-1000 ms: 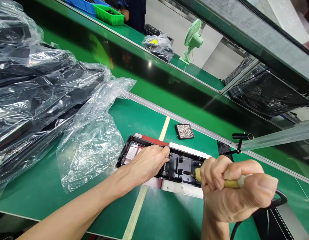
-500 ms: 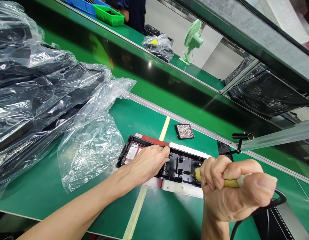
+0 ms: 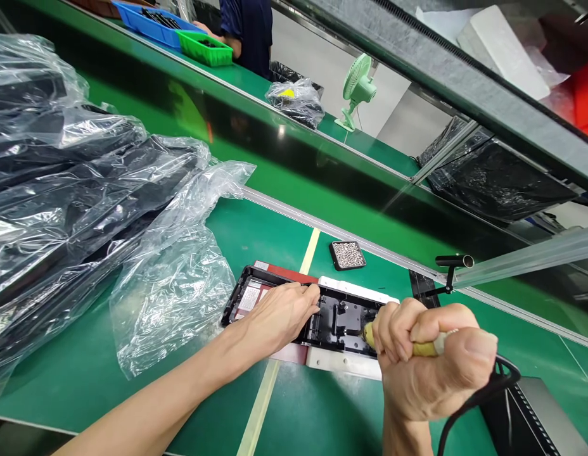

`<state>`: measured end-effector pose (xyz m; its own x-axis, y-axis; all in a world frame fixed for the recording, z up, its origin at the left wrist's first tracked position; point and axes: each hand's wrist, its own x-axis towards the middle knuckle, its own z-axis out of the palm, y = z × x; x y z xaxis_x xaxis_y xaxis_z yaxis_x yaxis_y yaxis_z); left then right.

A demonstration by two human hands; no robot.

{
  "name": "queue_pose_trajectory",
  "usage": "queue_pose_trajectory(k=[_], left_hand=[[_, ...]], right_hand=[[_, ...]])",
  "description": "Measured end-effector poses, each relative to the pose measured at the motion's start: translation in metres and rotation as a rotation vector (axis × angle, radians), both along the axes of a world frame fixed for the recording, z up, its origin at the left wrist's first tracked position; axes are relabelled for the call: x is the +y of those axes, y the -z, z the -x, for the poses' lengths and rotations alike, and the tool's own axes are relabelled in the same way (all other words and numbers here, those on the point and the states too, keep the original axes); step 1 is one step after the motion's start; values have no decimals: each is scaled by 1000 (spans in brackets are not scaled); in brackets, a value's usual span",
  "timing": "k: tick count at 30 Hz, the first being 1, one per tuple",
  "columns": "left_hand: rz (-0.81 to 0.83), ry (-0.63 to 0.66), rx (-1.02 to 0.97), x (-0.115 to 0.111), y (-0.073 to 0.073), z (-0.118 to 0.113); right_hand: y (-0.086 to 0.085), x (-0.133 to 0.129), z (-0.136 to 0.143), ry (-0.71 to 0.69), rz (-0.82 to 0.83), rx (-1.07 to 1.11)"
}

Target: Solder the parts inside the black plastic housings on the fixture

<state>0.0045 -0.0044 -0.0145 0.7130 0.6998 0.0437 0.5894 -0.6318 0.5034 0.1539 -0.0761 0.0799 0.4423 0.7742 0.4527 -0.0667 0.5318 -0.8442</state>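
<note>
A long black plastic housing (image 3: 326,316) lies open on a white fixture (image 3: 344,362) on the green bench. My left hand (image 3: 287,313) rests across its middle, fingers bent and closed on the housing's edge. In my right hand (image 3: 431,354) is a yellow corded tool (image 3: 424,349), gripped in a fist with the thumb toward the camera. The tool's tip points down into the right part of the housing; my fist hides that end. A black tray of small metal screws (image 3: 348,254) sits behind the housing.
Black parts in clear plastic bags (image 3: 85,183) cover the left side. A metal rail (image 3: 322,227) runs behind the work. At right are a black tube on a bracket (image 3: 453,261) and a dark box (image 3: 526,415). Across stand a green fan (image 3: 358,85) and a person (image 3: 249,35).
The camera view has shifted slightly, and my right fist with the tool appears a little further left. My left hand stays on the housing.
</note>
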Motion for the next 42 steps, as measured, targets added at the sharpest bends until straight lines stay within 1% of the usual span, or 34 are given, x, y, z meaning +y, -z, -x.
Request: queue_pose_trajectory(k=[4,7,16,25,32,42], left_hand=[[-6,14,-30,0,3,1],[-13,18,-28,0,4,1],[4,32,-3,1,-2,1],[-9,29,-20,0,3,1],[-1,33,-23,1,2,1],[-6,21,-21,0,3,1]], right_hand=[[-2,1,1,26,9,21],[-3,1,0,5,31,35],[-6,1,1,58,25,-20],[-6,0,1,64,31,-52],[-6,-1,2,70,41,-55],[-6,-1,1,40,39,-59]])
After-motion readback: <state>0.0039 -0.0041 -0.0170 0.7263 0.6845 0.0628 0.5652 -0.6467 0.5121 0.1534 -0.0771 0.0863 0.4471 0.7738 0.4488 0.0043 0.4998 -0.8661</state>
